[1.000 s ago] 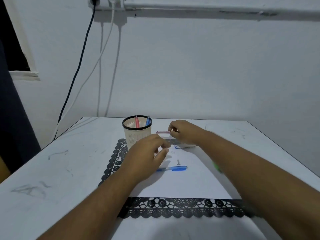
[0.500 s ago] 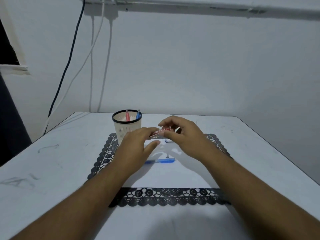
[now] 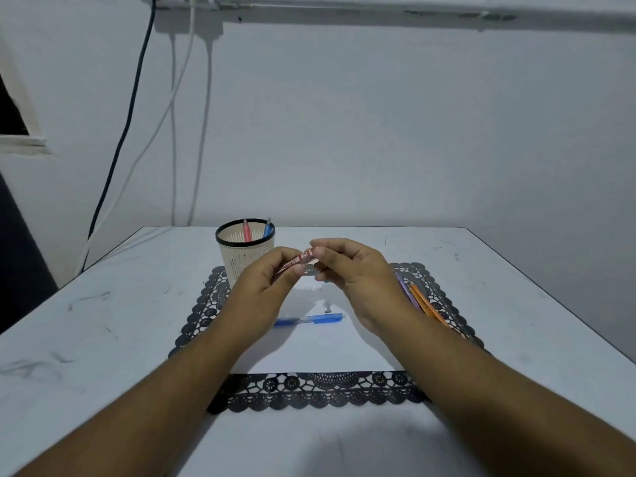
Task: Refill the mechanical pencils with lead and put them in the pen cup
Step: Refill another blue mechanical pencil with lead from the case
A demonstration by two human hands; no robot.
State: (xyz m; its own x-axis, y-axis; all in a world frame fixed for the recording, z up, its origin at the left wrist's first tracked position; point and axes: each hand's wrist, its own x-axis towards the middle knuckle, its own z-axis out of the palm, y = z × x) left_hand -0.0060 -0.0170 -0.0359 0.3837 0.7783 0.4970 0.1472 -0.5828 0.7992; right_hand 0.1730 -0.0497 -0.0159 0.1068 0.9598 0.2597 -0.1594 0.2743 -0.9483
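Note:
A slim red lead tube point(image 3: 298, 260) is held above the mat between both hands. My left hand point(image 3: 263, 287) grips its lower end, and my right hand point(image 3: 351, 270) pinches its upper end with thumb and forefinger. Below them a blue mechanical pencil point(image 3: 309, 319) lies flat on a white sheet point(image 3: 316, 352), with a tiny grey cap point(image 3: 328, 308) just behind it. The cream pen cup point(image 3: 242, 256) with a black rim stands at the mat's far left and holds a red pencil point(image 3: 246, 230) and a blue pencil point(image 3: 268, 228).
A black lace mat point(image 3: 309, 390) lies under the white sheet on the white table point(image 3: 103, 321). Orange and purple pencils point(image 3: 418, 297) lie on the mat's right side, partly behind my right forearm. Cables hang down the wall at the far left.
My right hand picked the red lead tube up from beside the cup and brought it toward me. My left hand rose off the sheet and took hold of the tube's other end.

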